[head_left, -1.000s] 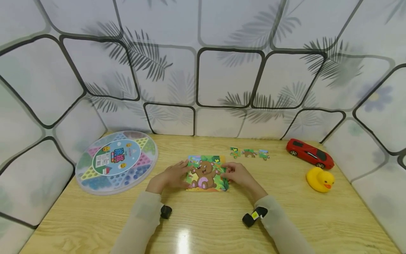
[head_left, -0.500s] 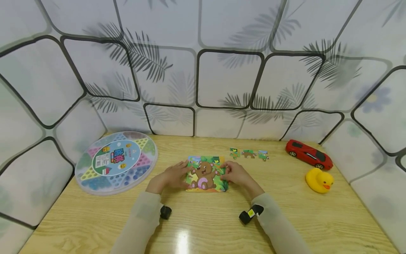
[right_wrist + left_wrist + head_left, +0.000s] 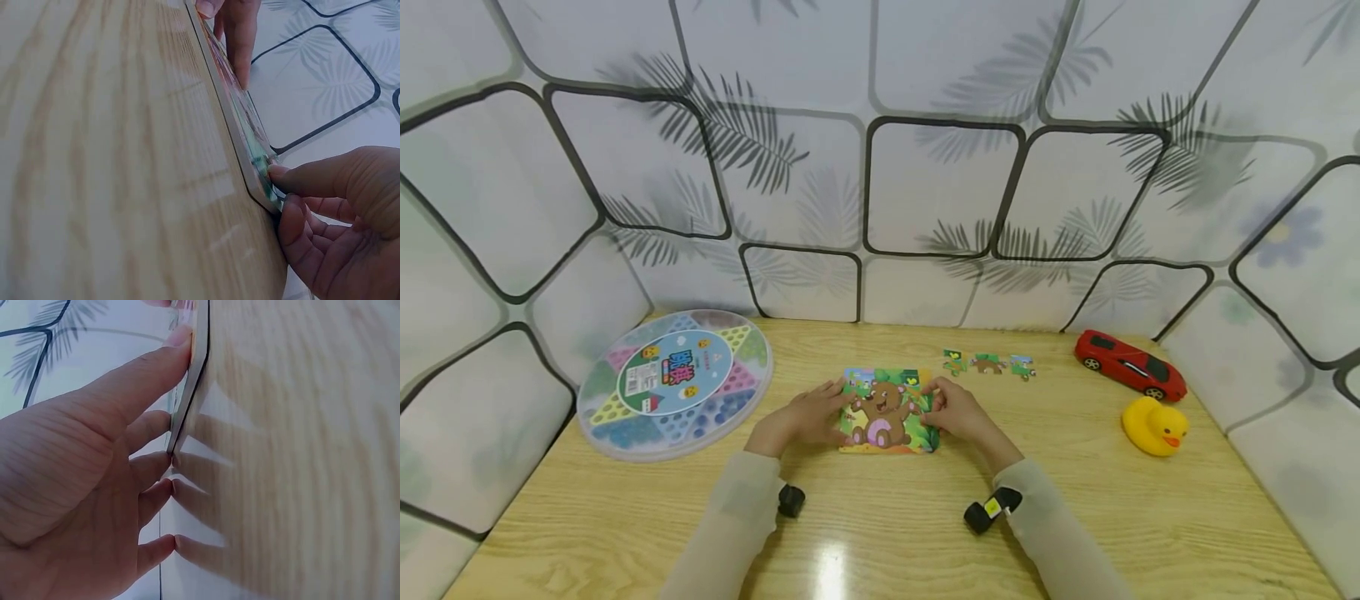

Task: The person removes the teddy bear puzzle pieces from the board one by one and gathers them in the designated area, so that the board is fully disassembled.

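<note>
A flat jigsaw puzzle [image 3: 883, 417] with a smiling brown bear lies on the wooden table in the head view. My left hand [image 3: 811, 414] rests along its left edge. In the left wrist view, the thumb [image 3: 159, 372] touches the board's edge, while the other fingertips [image 3: 164, 464] come down by its corner and on the table. At the right edge is my right hand [image 3: 964, 414], its thumb and index finger pinching the puzzle's margin. The right wrist view has that thumb [image 3: 306, 177] on the green printed surface, with the remaining fingers curled under.
Behind the puzzle, to the right, lie three loose jigsaw pieces [image 3: 988, 364]. A red toy car [image 3: 1131, 365] and a yellow rubber duck [image 3: 1154, 426] sit at the right. A round Chinese checkers case [image 3: 676, 383] lies at the left. A patterned wall [image 3: 940, 183] closes off the back.
My right hand and wrist have shifted slightly left, still at the puzzle's right edge. The left hand and the puzzle stay nearly in place.
</note>
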Available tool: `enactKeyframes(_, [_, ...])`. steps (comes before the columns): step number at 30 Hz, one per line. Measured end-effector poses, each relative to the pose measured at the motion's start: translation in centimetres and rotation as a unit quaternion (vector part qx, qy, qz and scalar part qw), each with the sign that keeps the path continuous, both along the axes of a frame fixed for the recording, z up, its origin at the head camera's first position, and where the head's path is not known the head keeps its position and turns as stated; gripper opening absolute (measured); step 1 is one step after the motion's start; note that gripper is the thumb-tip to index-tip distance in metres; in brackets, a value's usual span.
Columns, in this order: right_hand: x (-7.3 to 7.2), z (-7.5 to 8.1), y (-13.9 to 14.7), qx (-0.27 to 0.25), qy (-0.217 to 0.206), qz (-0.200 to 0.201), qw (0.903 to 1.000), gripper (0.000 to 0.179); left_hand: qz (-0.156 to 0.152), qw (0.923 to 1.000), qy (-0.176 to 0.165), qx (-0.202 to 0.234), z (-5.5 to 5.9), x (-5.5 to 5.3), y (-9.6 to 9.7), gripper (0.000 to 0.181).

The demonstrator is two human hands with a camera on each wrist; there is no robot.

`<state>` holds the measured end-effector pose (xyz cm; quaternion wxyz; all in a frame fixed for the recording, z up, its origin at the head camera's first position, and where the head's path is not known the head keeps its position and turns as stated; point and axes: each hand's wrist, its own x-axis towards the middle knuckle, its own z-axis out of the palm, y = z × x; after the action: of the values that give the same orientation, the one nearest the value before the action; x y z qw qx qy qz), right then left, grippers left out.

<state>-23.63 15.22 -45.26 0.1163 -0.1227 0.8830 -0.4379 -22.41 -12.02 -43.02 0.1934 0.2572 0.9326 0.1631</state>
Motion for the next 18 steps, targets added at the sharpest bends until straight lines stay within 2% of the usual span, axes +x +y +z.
enactKeyframes(6, [0.03,0.01,0.0,0.008,-0.001,0.0,1.0,0.031,-0.004,0.9999,-0.002,0.012,0.01,0.11,0.26,0.078])
enactKeyframes(9, [-0.02,-0.08,0.05,0.011,-0.003,-0.001,0.9999,0.03,-0.029,0.9993,0.002,0.023,-0.06,0.24,0.52,0.07])
enactKeyframes(13, [-0.02,-0.07,0.1,0.013,-0.006,0.001,0.9999,0.03,-0.058,0.9978,-0.012,0.03,-0.04,0.52,0.89,0.055])
enactKeyframes(18, [0.0,0.04,0.07,0.013,-0.005,0.005,0.9999,0.03,-0.047,0.9984,-0.021,0.023,-0.03,1.0,1.02,0.05])
